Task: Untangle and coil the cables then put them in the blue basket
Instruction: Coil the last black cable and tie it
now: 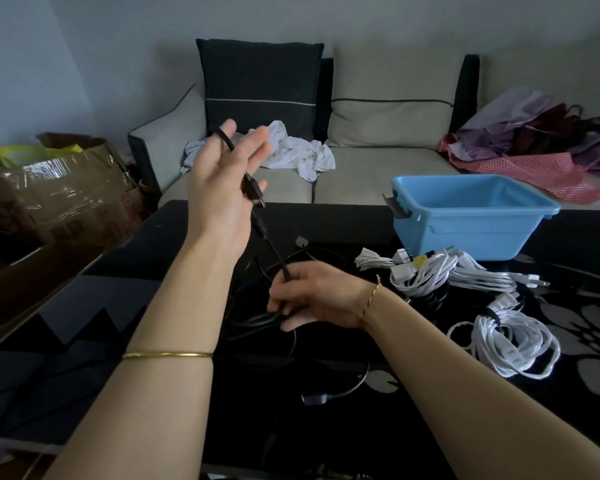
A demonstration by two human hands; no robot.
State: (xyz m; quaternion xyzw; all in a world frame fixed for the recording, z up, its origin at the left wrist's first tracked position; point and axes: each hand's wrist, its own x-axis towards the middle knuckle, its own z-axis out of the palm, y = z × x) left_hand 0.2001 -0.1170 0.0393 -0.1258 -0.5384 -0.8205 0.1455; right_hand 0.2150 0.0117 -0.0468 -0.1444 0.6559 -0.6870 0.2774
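My left hand [219, 181] is raised above the black table [326, 220], fingers spread. A black cable [267, 233] loops over its fingers, and the thumb holds the cable's plug against the palm. The cable runs taut down to my right hand [312, 296], which grips it low over the table, above loose black loops. Another black connector [314, 398] lies nearer me. The blue basket [465, 216] stands at the table's far right with nothing visible inside. Two bundles of white cables lie to its front: one [430, 271] with plugs, one [513, 341] nearer.
A beige sofa [378, 168] with a dark cushion [257, 84] and a white cloth [298, 150] stands behind the table. Cardboard boxes [59, 195] sit at the left. Red and purple clothes [534, 147] lie on the sofa's right end.
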